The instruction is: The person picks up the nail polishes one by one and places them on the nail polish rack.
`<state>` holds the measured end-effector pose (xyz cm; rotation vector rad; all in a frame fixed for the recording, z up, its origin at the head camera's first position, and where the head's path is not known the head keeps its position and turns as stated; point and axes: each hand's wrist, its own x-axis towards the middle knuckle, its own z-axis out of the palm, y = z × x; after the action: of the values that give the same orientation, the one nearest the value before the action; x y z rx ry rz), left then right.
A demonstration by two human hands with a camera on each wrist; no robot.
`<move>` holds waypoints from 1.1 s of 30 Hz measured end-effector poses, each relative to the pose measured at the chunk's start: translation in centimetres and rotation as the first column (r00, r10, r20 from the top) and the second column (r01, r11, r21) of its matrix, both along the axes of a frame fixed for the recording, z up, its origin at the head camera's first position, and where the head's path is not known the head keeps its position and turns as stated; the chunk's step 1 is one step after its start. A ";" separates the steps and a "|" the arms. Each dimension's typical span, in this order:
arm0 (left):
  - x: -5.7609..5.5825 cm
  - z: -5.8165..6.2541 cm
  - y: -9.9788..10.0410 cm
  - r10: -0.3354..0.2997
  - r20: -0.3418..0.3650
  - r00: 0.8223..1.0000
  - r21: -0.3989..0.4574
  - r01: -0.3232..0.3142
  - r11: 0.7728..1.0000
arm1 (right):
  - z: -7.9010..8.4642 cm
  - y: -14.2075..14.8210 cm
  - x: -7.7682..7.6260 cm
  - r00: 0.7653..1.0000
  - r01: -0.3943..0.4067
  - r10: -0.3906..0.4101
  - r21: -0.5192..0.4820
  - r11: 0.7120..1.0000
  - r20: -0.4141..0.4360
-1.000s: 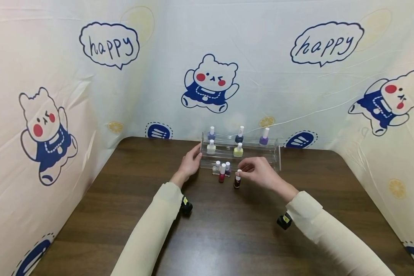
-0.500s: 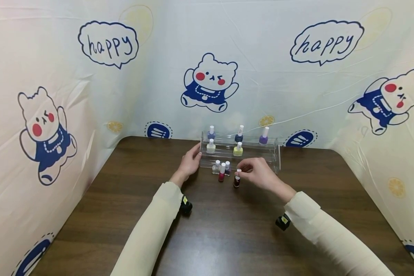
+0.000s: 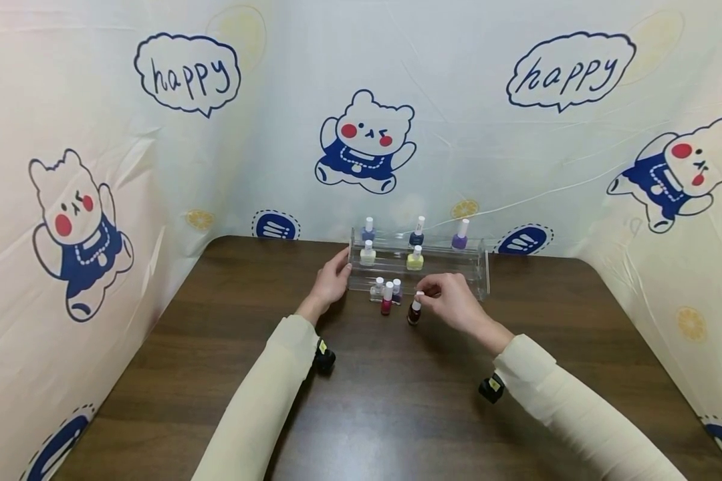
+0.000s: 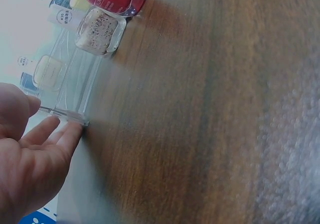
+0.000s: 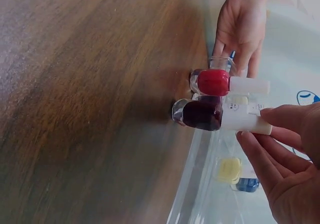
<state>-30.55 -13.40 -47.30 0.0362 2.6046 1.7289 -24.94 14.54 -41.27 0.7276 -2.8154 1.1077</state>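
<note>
In the head view my right hand (image 3: 454, 304) pinches the white cap of a dark nail polish bottle (image 3: 414, 314), which leans slightly. The right wrist view shows the thumb and fingertips on that cap, with the dark glass (image 5: 201, 115) below them. My left hand (image 3: 329, 284) holds the left end of a clear acrylic display rack (image 3: 445, 267); its thumb and fingers are at the end panel (image 4: 70, 115) in the left wrist view. A red nail polish bottle (image 3: 386, 306) stands on the table before the rack. Behind it are a clear speckled bottle (image 3: 377, 291) and a dark purple one (image 3: 396, 292).
On the rack's middle tier stand a pale bottle (image 3: 368, 256) and a yellow bottle (image 3: 415, 260). Its top tier bears a blue bottle (image 3: 368, 232), a navy bottle (image 3: 417, 237) and a purple bottle (image 3: 460, 240). A printed cloth (image 3: 265, 133) surrounds the brown table (image 3: 361, 414).
The dark bottle has gone from upright to slightly tilted, its cap swinging right in my right hand's pinch. My left hand stays at the rack's end.
</note>
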 end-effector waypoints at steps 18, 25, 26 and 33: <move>-0.5 -0.2 -0.1 0.009 -0.028 1.000 -0.016 -0.009 1.000 | -0.1 0.6 -0.5 0.998 0.053 -0.051 0.037 0.998 -0.031; -0.4 -0.4 -0.1 0.007 -0.033 0.999 -0.024 -0.008 1.000 | 0.0 0.8 -0.3 0.999 0.041 -0.041 0.021 0.999 -0.030; -0.5 -0.4 -0.1 0.008 -0.033 0.999 -0.025 -0.009 1.000 | 0.0 0.8 -0.3 0.999 0.040 -0.040 0.020 0.999 -0.034; -0.5 -0.4 0.0 0.005 -0.035 0.999 -0.022 -0.006 1.000 | 0.6 1.1 -0.3 0.997 0.048 -0.047 0.010 0.999 -0.054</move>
<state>-31.02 -13.41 -47.74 0.0592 2.6502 1.7169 -25.28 15.65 -40.71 0.6774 -2.7807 1.0495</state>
